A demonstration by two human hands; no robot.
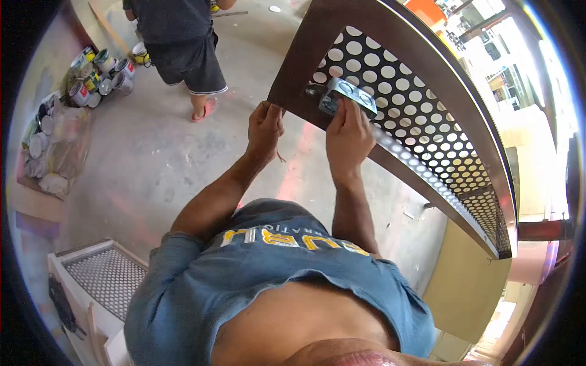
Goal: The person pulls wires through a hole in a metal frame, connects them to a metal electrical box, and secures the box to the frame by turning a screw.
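A dark brown framed panel (390,163) with a mesh of round holes stands tilted in front of me, reaching toward the right. My left hand (265,129) is closed at its near left corner, with fingertips pressed against the frame's edge. My right hand (350,137) grips a small grey box-shaped piece (354,94) with round marks on its face. This piece lies over the frame's inner edge and the perforated mesh (400,100). Its exact kind and its underside do not show.
Another person (177,39) in dark clothes stands barefoot ahead on the concrete floor (177,146). Several paint cans (101,76) cluster at the left wall beside plastic bags (58,146). A white-framed perforated panel (110,271) is at lower left.
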